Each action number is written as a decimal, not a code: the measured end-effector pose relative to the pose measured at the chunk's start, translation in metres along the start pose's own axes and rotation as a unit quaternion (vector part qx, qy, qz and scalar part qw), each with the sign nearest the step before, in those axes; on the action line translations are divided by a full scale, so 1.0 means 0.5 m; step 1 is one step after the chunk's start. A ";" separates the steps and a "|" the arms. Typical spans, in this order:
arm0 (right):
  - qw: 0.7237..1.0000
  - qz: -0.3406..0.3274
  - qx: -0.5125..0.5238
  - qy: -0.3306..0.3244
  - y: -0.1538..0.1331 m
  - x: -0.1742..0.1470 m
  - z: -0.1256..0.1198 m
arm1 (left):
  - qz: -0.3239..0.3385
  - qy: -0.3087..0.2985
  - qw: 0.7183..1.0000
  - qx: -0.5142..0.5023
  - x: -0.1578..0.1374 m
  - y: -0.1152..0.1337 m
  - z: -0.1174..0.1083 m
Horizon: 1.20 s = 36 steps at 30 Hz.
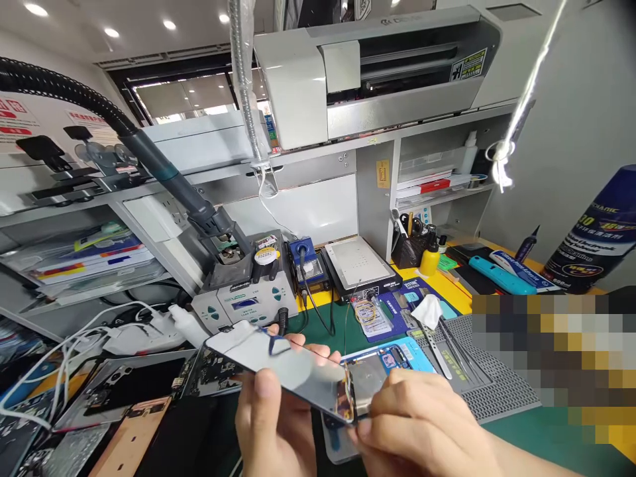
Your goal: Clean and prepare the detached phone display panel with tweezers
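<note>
One phone body point(366, 379) lay open, unclosed; your left hand point(275, 414) pinched the screen panel point(298, 368), right hand point(417, 414) curled, grip hidden

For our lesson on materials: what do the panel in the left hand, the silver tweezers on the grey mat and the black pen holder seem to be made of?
Panel: probably glass, perhaps polished metal; glossy, with clear reflections.
Tweezers: likely smooth metal, from their silvery sheen.
Pen holder: probably coated metal wire, given its dark open mesh, though plastic is possible.
</note>
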State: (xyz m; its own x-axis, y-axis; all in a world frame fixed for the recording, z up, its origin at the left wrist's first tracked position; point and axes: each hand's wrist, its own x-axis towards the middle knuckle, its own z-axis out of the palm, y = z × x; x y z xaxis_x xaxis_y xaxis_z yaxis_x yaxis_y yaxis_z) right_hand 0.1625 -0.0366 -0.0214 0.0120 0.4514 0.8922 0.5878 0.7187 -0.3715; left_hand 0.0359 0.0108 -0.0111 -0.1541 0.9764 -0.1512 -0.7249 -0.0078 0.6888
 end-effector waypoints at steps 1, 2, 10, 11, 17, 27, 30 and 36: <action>0.999 0.000 0.008 -0.054 0.006 0.008 -0.006 | 0.018 0.002 1.000 0.019 0.003 -0.002 0.003; 0.997 0.010 0.017 -0.068 0.012 0.016 -0.012 | 0.032 0.000 0.999 0.043 0.007 -0.004 0.003; 0.975 0.189 0.119 -0.022 0.027 0.029 -0.001 | 0.202 0.001 0.965 0.166 0.027 -0.005 -0.019; 0.958 0.247 0.145 -0.020 0.028 0.029 0.001 | 0.210 0.018 0.962 0.175 0.025 -0.004 -0.018; 0.809 0.477 0.340 -0.055 0.040 0.047 -0.003 | 0.265 0.106 0.943 0.172 0.020 0.001 -0.005; 0.727 0.528 0.430 -0.087 0.058 0.045 -0.012 | 0.246 0.112 0.951 0.152 0.029 0.003 -0.014; 0.699 0.535 0.464 -0.098 0.062 0.046 -0.012 | 0.212 0.114 0.961 0.138 0.032 0.009 -0.012; 0.669 0.533 0.495 -0.152 0.062 0.053 -0.009 | 0.117 0.129 0.978 0.119 0.037 0.022 -0.008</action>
State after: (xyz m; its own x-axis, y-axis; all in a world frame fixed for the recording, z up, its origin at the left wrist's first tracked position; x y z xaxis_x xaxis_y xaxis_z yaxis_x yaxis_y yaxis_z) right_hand 0.1847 -0.0049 -0.0079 -0.2562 0.9651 -0.0537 -0.4501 -0.1682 -0.8770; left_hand 0.0226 0.0280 -0.0091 -0.4825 0.8673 -0.1224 -0.4779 -0.1436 0.8666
